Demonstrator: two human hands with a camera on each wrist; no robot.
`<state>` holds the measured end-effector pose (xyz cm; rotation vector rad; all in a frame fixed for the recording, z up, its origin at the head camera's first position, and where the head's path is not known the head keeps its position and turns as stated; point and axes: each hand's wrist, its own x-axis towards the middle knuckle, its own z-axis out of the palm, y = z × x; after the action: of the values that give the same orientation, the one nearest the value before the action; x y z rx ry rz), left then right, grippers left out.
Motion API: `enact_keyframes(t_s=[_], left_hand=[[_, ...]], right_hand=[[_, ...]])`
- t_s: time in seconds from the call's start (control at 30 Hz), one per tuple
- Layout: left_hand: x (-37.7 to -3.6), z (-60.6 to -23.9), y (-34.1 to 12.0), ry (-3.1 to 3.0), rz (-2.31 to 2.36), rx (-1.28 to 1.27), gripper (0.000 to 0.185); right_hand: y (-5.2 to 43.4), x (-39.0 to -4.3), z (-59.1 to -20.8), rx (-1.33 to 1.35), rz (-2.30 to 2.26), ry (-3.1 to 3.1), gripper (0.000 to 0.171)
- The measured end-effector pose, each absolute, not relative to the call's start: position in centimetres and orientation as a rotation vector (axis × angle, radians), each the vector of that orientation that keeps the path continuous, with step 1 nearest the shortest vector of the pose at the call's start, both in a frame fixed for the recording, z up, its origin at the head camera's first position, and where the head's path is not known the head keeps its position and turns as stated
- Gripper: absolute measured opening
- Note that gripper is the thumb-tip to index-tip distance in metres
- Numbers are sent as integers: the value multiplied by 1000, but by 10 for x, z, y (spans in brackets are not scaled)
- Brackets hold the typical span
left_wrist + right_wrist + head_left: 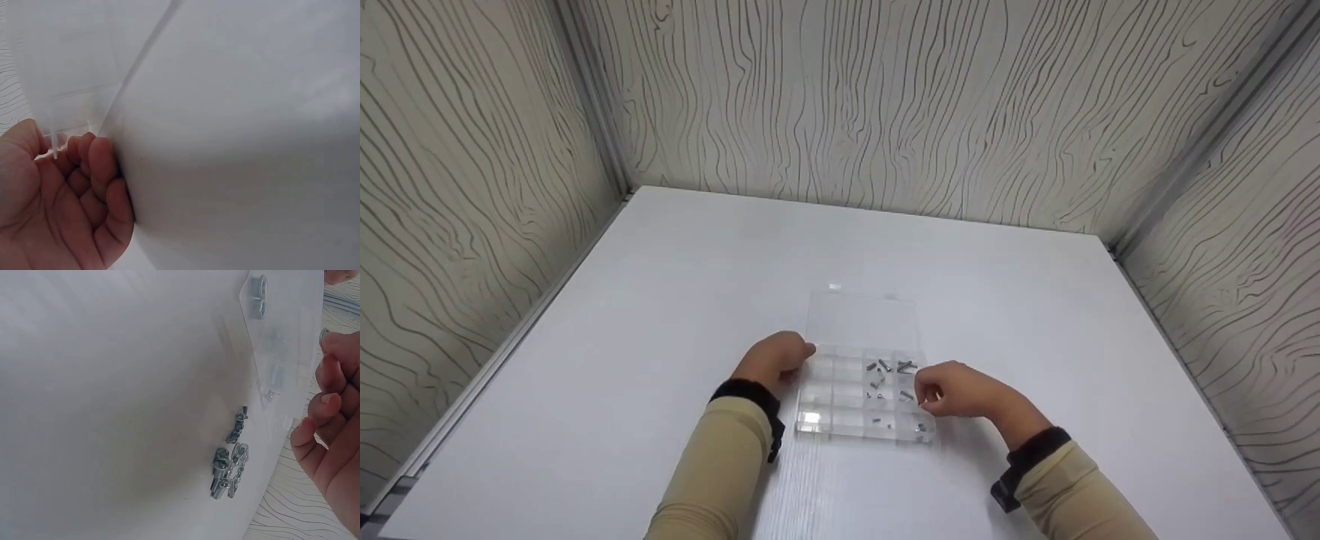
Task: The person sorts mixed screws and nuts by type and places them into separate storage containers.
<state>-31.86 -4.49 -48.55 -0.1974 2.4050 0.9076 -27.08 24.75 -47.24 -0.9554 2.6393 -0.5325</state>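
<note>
The clear compartment box (859,397) lies between both hands: left hand (775,358) curled against the box's left edge, right hand (960,390) pinching a small screw (921,403) over the box's right side.

Box: clear plastic compartment box (859,394) flat on the white table, lid open and laid back.
Contents: small metal screws (889,367) in the right-hand compartments, left ones bare.

My white table (675,315) fills a booth closed in by three walls (885,105) papered in pale wood-grain with dark wavy lines. Grey metal strips (592,105) run down both far corners and along the table's left edge. Soft, even light falls across it.
</note>
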Motion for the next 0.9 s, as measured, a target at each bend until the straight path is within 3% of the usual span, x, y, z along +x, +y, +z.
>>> enact_keyframes(t_s=[0.27, 0.73, 0.9], left_hand=[[-319, -486, -45, 2396, 901, -240, 40], [-319, -490, -45, 2412, 889, -167, 51], [-318, -490, -45, 2414, 908, -188, 49]], right_hand=[[249, -272, -470, -923, -524, 2619, 10], [276, -286, -482, -372, -388, 2913, 12], [280, -288, -484, -342, -332, 2951, 10]])
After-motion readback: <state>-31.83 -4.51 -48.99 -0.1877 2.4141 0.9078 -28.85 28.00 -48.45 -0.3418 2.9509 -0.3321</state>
